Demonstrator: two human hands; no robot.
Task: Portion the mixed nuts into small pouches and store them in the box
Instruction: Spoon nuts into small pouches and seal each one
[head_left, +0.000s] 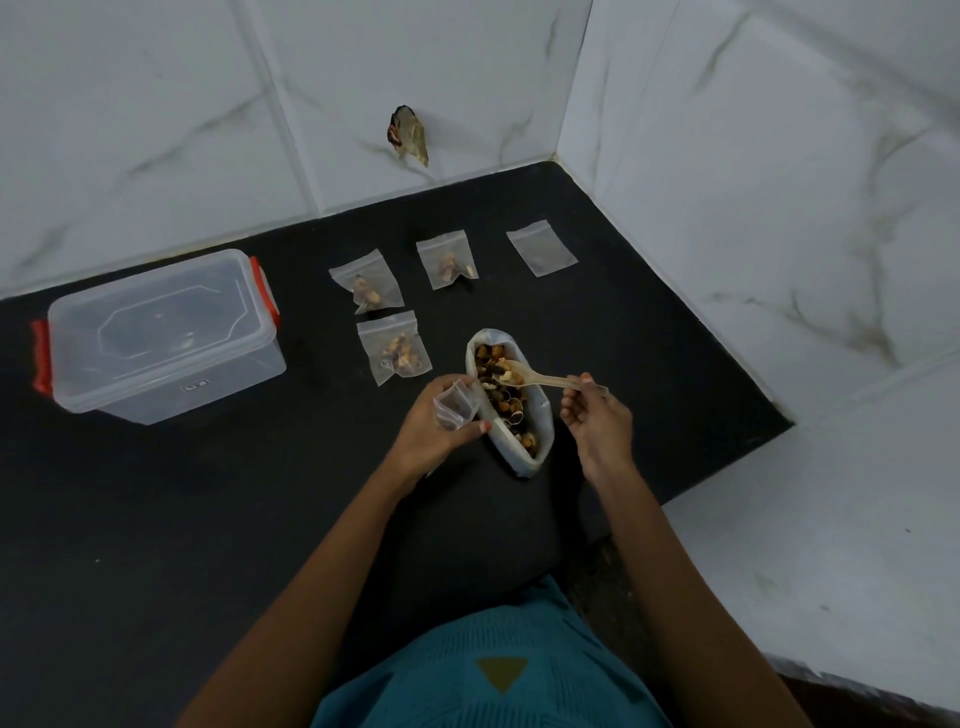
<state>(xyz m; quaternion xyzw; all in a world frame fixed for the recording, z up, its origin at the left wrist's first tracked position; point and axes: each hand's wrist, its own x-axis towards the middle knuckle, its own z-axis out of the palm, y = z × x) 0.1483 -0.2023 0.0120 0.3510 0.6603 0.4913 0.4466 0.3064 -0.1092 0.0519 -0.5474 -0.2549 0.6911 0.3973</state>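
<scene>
Spoon (549, 383) sits loaded over the nut bag (525, 461), pinched in my right hand (600, 423); my left hand (426, 437) grips the open pouch (455, 408) beside it. I'd tip slowly over the bag, catching spills.

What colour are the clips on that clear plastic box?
Red: the clips at both ends of the clear box, seen in the head view.

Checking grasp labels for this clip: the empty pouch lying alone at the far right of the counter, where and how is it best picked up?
Probably by pinching its near corner, coming from above on the person's side. The empty pouch lies flat on the counter, so there is no body to wrap a hand round, and the tiled wall stands close on its right.
</scene>
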